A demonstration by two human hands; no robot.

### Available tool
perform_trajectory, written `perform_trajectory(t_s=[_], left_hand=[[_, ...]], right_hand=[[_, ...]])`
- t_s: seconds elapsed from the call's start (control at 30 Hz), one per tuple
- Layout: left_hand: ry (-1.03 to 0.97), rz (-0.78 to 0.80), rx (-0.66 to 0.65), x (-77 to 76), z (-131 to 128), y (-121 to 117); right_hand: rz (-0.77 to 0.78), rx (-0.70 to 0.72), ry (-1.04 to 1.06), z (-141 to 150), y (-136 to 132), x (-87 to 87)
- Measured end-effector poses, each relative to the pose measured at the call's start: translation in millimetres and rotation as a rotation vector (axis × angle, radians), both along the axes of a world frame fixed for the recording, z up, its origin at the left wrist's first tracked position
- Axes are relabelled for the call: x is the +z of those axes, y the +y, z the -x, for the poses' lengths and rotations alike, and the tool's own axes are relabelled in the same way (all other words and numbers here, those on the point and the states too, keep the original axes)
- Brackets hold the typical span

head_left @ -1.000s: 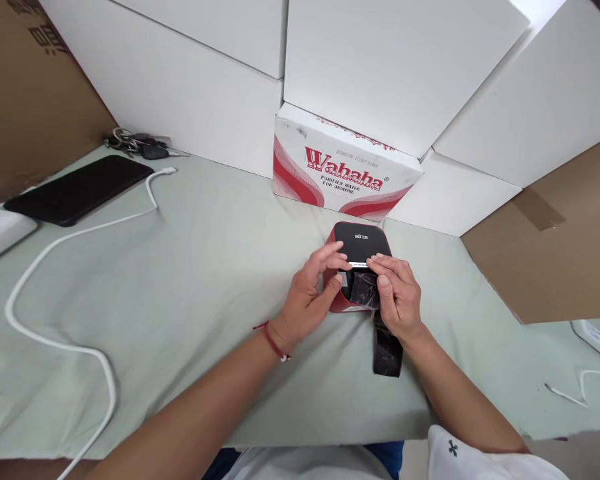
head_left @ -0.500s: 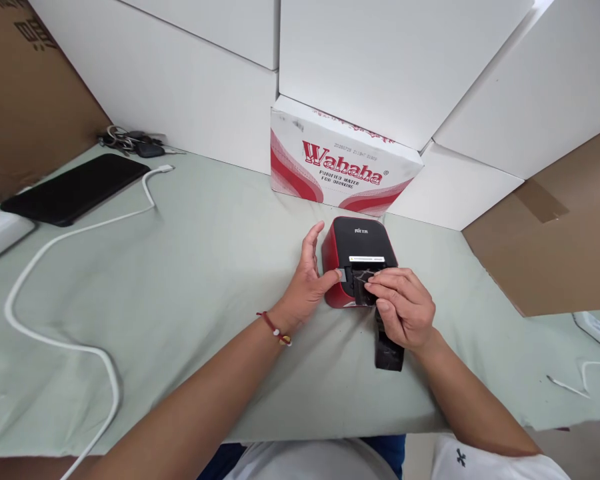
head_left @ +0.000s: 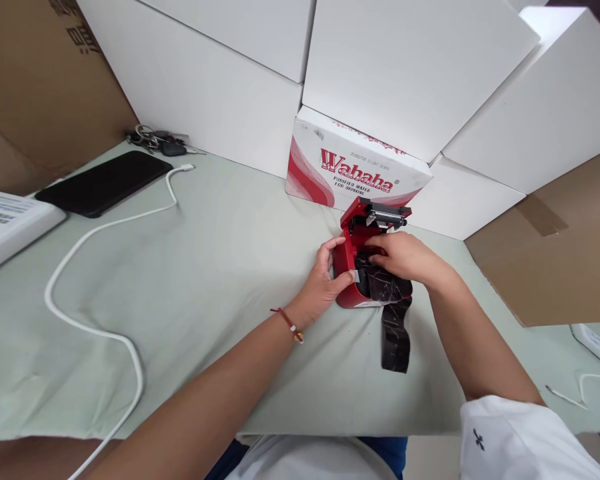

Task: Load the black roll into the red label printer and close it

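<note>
A small red and black label printer [head_left: 353, 293] stands on the pale green table cover [head_left: 220, 267], its lid [head_left: 377, 215] swung up and back. My left hand [head_left: 327, 277] grips the printer's left side, thumb on its front corner. My right hand [head_left: 405, 257] reaches into the opened top, fingers curled onto the black glossy roll material inside. A strip of that black tape [head_left: 396, 337] hangs out of the front and lies on the cover toward me.
White boxes [head_left: 410, 73] and a Wahaha water carton [head_left: 360, 175] wall off the back. Brown cardboard [head_left: 555, 247] stands at right and left. A black phone [head_left: 105, 181], keys [head_left: 155, 141], a white cable [head_left: 95, 233] and a white device [head_left: 10, 223] lie at left.
The printer's lid has gone from closed to open. My right hand moved from the tape at the front slot up into the open compartment; my left hand stayed on the left side.
</note>
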State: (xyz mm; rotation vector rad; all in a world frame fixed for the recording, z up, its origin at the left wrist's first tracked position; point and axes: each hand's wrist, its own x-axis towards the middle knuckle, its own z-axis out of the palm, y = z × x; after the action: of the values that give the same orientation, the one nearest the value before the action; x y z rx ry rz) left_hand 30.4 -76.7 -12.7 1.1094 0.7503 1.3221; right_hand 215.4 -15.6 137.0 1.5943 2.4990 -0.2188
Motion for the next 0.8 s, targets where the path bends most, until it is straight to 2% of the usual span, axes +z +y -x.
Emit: perform_trajectory(t_s=[0.1, 0.2, 0.33, 0.4, 0.5, 0.53, 0.6, 0.7, 0.73, 0.8], left_hand=[[0.007, 0.023, 0.006, 1.3, 0.0, 0.4], [0.024, 0.03, 0.023, 2.7, -1.2, 0.9], [0.004, 0.043, 0.025, 3.4, -4.2, 1.8], [-0.028, 0.042, 0.023, 2.9, -5.6, 2.4], [-0.014, 0.021, 0.052, 0.8, -7.2, 3.7], [0.006, 0.008, 0.062, -0.2, -7.6, 4.2], [0.027, -0.021, 0.077, -2.1, -8.5, 5.4], [0.003, -0.048, 0.1, -4.4, -10.1, 7.2], [-0.005, -0.052, 0.104, -4.9, -10.5, 7.6], [-0.004, -0.066, 0.108, -5.1, -10.6, 8.1]], right_hand=[[0.049, 0.049, -0.077, 9.5, 15.0, -8.9], [0.035, 0.053, -0.065, 12.4, 16.4, -16.4], [-0.019, 0.021, 0.019, -0.2, 3.6, -8.6], [0.045, 0.003, 0.185, -19.0, -8.0, 6.0], [0.29, -0.095, 0.583, -64.2, -26.4, 34.4], [0.346, -0.147, 0.631, -82.1, -31.7, 42.5], [0.509, -0.222, 0.598, -118.2, -39.8, 51.8], [0.718, -0.33, 0.392, -163.2, -47.0, 42.2], [0.726, -0.358, 0.32, -174.2, -48.5, 33.5], [0.607, -0.39, 0.193, -189.6, -50.4, 12.6]])
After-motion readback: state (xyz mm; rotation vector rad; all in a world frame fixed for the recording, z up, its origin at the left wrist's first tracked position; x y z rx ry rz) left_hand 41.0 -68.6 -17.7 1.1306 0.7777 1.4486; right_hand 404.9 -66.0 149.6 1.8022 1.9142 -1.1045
